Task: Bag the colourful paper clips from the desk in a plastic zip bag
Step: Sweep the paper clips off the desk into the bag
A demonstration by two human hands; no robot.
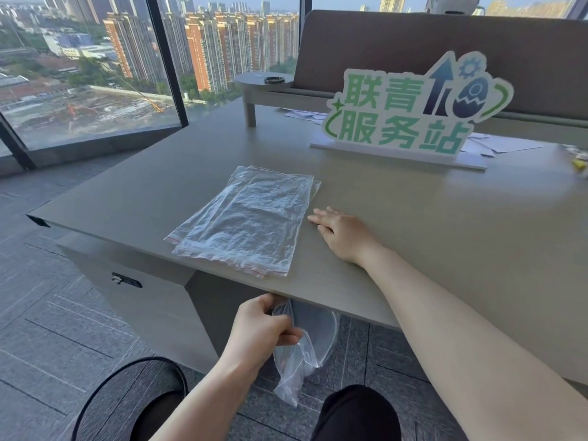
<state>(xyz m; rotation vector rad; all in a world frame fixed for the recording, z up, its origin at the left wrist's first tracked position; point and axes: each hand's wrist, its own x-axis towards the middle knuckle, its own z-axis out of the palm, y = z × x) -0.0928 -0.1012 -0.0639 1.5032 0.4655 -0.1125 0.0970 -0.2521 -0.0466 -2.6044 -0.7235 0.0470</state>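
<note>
1. Two hands are seen from above at a grey desk (413,218).
2. One clear zip bag (294,361) is pinched by the left hand (261,329) just below the desk's near edge — the bag hangs down, crumpled.
3. A stack of zip bags (245,221) lies flat on the desk.
4. The right hand (340,232) is laid flat on the desk, fingers straight, just beside the stack — nothing is held.
5. No paper clips can be made out.

Bright window (95,74) daylight; sharp; wide-angle edge bending.
</note>
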